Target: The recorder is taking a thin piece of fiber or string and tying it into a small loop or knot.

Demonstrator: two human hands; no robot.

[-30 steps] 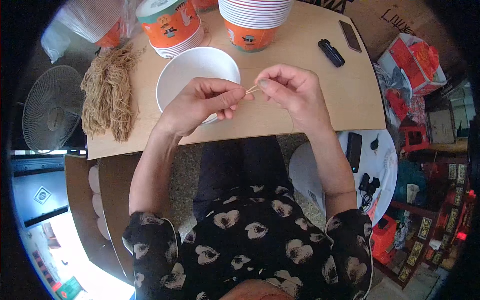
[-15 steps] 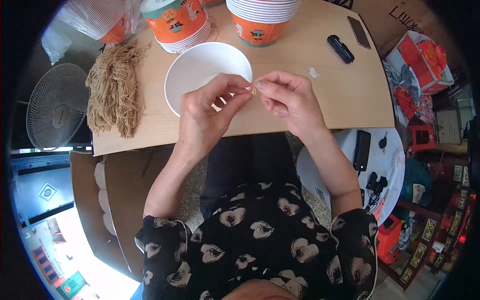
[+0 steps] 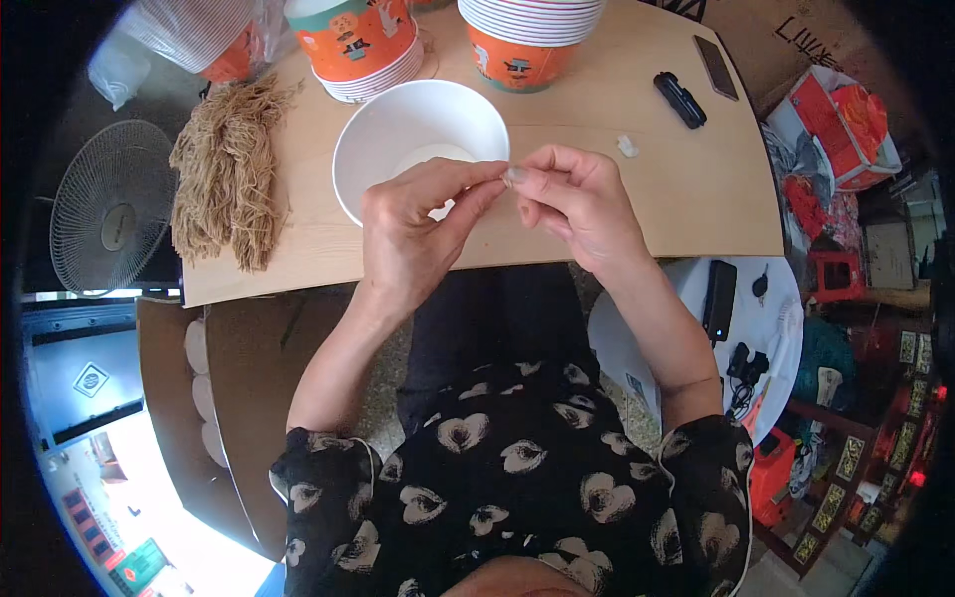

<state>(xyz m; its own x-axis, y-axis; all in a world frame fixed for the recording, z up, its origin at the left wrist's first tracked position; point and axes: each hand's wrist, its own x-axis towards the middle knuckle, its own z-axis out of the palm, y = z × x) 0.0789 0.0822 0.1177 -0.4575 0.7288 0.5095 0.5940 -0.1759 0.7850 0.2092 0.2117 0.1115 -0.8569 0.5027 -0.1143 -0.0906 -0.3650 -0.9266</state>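
Above the table's near edge, my left hand and my right hand meet fingertip to fingertip. Both are closed in a pinch. A tiny pale bit shows between the tips, too small to name. Just behind my left hand stands a white round paper tub, its inside facing up and part of its rim hidden by my fingers. A bundle of tan strings lies to the left of the tub, hanging toward the table's near edge.
Stacked orange printed tubs and another stack stand at the back. On the right of the wooden table lie a white scrap, a black clip-like object and a phone. A fan stands left.
My left fingers have drawn together and straightened, closing against the right fingertips. My right hand has barely moved. The whole view has shifted slightly.
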